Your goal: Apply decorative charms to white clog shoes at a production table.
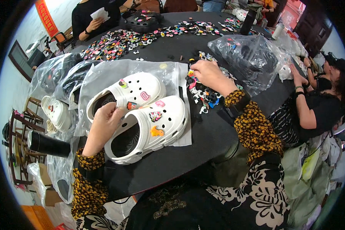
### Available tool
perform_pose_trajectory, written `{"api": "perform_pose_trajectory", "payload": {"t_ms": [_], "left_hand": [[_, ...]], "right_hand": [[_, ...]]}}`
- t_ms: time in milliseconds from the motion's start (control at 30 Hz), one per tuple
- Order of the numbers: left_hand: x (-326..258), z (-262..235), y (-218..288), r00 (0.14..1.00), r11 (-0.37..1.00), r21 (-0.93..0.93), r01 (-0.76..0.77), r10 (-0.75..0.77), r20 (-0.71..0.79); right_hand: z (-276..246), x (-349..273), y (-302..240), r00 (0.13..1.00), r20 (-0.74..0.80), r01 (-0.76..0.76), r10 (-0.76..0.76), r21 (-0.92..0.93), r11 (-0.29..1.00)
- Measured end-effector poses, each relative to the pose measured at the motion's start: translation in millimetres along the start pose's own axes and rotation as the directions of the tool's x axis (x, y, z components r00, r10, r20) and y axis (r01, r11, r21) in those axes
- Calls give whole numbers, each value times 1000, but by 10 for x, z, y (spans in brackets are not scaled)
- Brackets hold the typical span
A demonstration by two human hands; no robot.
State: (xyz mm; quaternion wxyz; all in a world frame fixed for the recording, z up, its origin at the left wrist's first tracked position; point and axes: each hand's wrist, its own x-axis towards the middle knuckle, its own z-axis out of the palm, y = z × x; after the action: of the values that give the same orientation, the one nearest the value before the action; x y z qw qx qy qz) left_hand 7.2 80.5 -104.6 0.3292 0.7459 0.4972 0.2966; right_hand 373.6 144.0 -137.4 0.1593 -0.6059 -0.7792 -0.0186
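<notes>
Two white clogs lie side by side on a clear plastic bag (103,73), toes pointing right and away. The near clog (172,115) carries a pink charm, a unicorn-like charm and an orange animal charm. On the far clog (149,82) are a green-and-pink charm, a pink one and a red snack-box charm. My left hand (106,124) is closed on the near side of the far clog's opening. Over a pile of small colourful shoe charms (207,96) to the right, my right hand (212,76) has its fingers pinched together; what they hold is hidden.
More charms (115,44) spread along the far side of the black table (168,168). Bagged dark clogs (249,53) stand at the right, with other bags at the left. A black bottle (48,143) and white clog (56,113) are at left. People sit across and right.
</notes>
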Motion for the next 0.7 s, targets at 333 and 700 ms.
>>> {"api": "perform_pose_trajectory", "payload": {"t_ms": [333, 700], "left_hand": [[-46, 73, -2, 990, 990, 125, -66, 81, -120], [56, 2, -88, 997, 996, 82, 28, -22, -73]], "right_hand": [[203, 57, 7, 985, -159, 64, -65, -14, 998], [-464, 46, -724, 988, -151, 52, 37, 540, 840]]}}
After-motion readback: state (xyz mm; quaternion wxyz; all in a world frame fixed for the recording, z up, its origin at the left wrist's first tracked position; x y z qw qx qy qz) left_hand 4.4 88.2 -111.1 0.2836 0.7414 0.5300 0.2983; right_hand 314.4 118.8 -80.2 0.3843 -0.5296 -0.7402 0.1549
